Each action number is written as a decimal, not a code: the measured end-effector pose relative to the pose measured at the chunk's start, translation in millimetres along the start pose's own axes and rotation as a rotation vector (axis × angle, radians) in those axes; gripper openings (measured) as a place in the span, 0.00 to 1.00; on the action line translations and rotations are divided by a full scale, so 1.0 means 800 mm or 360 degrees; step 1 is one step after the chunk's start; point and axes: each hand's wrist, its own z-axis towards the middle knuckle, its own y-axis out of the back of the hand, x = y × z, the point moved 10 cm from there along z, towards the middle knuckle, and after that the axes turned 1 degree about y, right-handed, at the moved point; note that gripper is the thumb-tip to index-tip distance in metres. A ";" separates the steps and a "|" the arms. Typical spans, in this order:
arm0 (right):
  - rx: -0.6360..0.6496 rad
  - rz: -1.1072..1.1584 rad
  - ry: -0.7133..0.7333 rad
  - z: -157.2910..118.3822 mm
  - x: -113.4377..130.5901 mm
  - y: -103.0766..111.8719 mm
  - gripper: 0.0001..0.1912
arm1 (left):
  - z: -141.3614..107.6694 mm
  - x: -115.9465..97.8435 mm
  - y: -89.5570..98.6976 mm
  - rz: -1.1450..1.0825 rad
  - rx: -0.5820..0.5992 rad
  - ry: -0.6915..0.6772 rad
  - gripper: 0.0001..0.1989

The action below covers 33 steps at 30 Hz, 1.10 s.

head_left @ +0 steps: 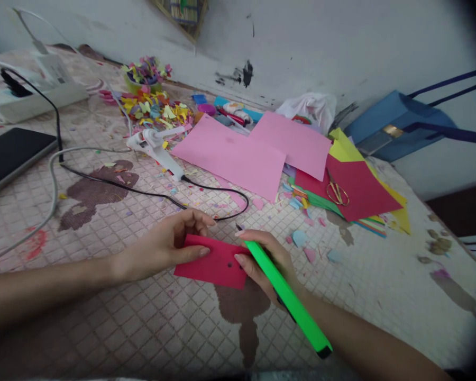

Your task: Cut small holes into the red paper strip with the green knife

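Observation:
A small red piece of paper (218,266) with a dark dot near its right side is held low over the patterned cloth. At its left end, my left hand (174,243) pinches it, thumb on top and fingers behind. My right hand (269,259) is closed round a bright green pen-like tool (289,301), whose dark tip points up and to the left. The right thumb also touches the right end of the red paper. Part of each hand's fingers is hidden behind the paper or the tool.
Behind my hands lie a white glue gun (158,153) with a black cord, pink sheets (234,153), gold scissors (336,191) on red paper (360,185), and colourful scraps (158,108). A power strip (35,103) and dark device (16,156) are left, a blue bag (400,124) right.

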 end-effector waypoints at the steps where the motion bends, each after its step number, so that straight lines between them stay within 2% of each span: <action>1: 0.0007 -0.0004 -0.0001 0.000 0.000 -0.001 0.17 | 0.001 0.001 -0.002 -0.0033 0.0044 0.0044 0.13; 6: 0.0014 -0.0003 -0.0056 -0.002 -0.007 -0.002 0.16 | 0.000 0.007 -0.012 -0.0324 0.0214 0.0267 0.13; 9: 0.0001 0.0001 -0.0075 -0.003 -0.010 -0.002 0.16 | -0.004 0.009 -0.020 -0.0448 0.0303 0.0328 0.13; 20: -0.0011 -0.0065 -0.0031 -0.001 -0.005 0.001 0.16 | -0.004 -0.007 -0.027 -0.0263 0.0382 0.0187 0.10; 29: -0.0029 -0.0056 -0.0082 -0.002 -0.008 0.001 0.15 | -0.006 -0.009 -0.027 0.0008 0.0350 0.0068 0.11; 31: -0.0055 -0.0079 -0.0072 -0.002 -0.007 0.003 0.15 | -0.005 -0.010 -0.025 0.0033 0.0288 0.0032 0.13; 33: -0.0107 -0.0123 -0.0068 -0.001 -0.007 0.009 0.15 | -0.007 -0.017 -0.012 0.0116 0.0115 -0.0076 0.16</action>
